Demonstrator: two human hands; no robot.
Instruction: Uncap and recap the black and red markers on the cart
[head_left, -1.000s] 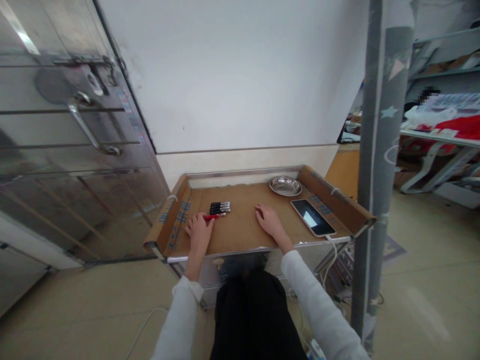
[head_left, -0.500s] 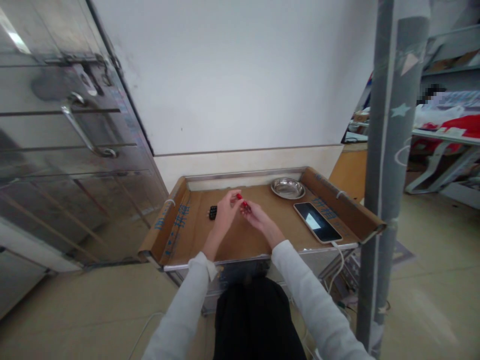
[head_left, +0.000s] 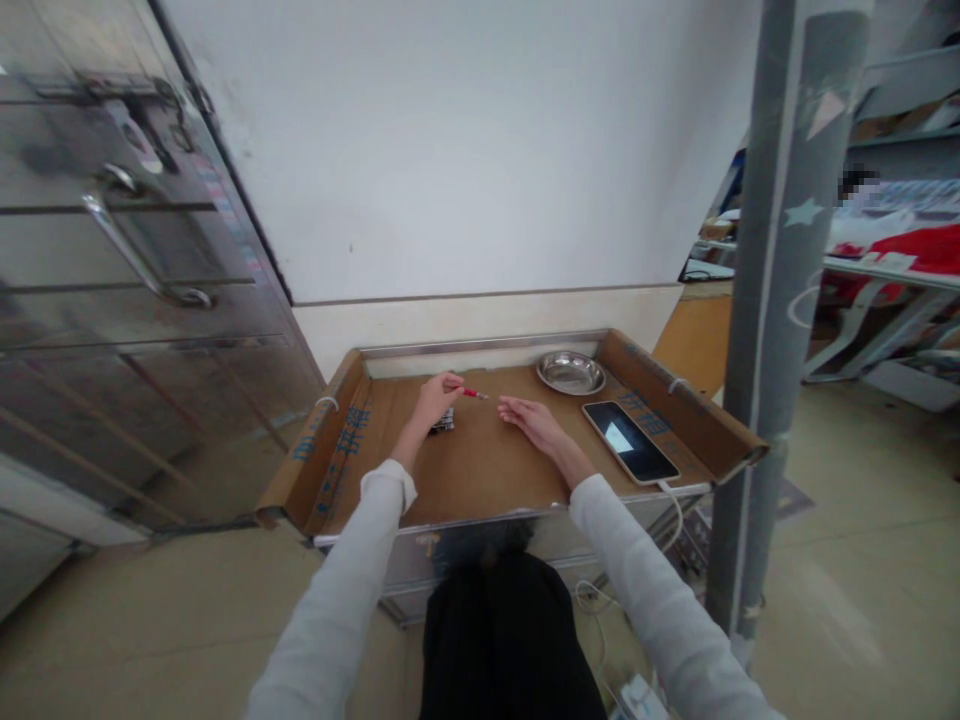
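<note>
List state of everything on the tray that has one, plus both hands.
Left hand: closed on the red pen, lifted off the tray.
Right hand: open, empty, palm down over the cardboard.
Black pens: lying together, partly hidden by the left hand.
Metal bowl: upright, looks empty.
Phone: screen lit, cable plugged in.

A slim red pen [head_left: 473, 393] lies nearly level, its tip pointing toward three o'clock, above the brown cardboard-lined tray [head_left: 480, 465].
</note>
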